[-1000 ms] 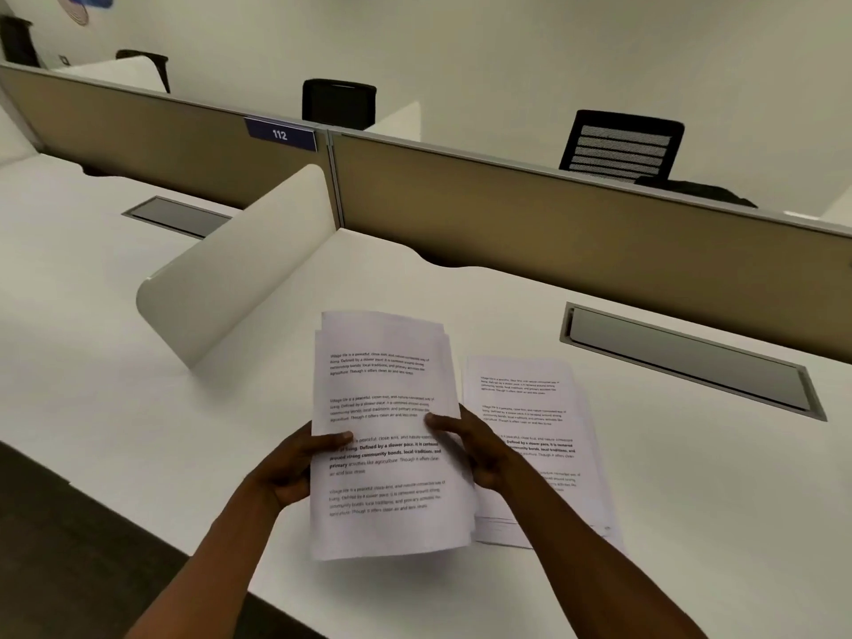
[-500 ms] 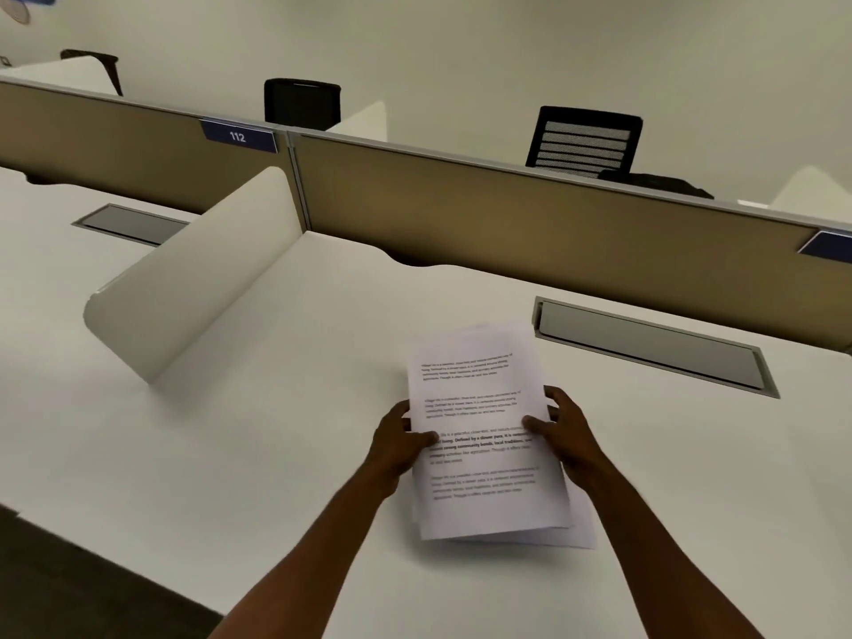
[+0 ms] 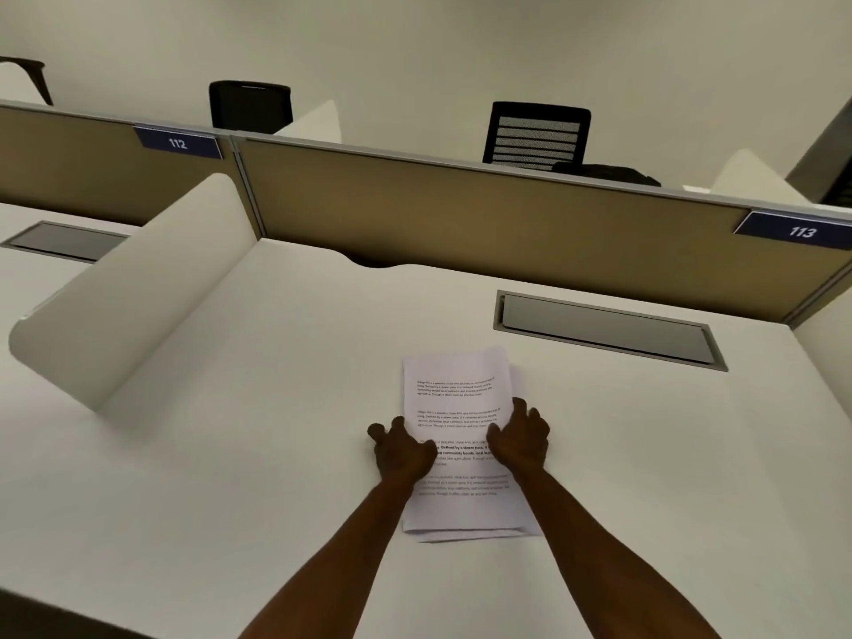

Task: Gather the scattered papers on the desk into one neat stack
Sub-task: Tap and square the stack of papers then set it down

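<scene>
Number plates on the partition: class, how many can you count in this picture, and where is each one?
2. The plate reading 112 sits on the partition's top edge at upper left; the plate reading 113 sits on it at far right, cut by the frame edge. More may lie outside the view.

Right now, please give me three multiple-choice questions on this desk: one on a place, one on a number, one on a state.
1. Where does the paper stack lie?
A. on the desk
B. on a chair
C. on the floor

2. Which number is on the right sign?
A. 110
B. 113
C. 120

3. How is the stack?
A. crumpled
B. rolled
C. flat, edges slightly uneven

Answers: 1 A, it rests before the grey hatch; 2 B, the white digits read so; 3 C, the left hand and right hand press its sides, and lower sheets peek out.
</scene>
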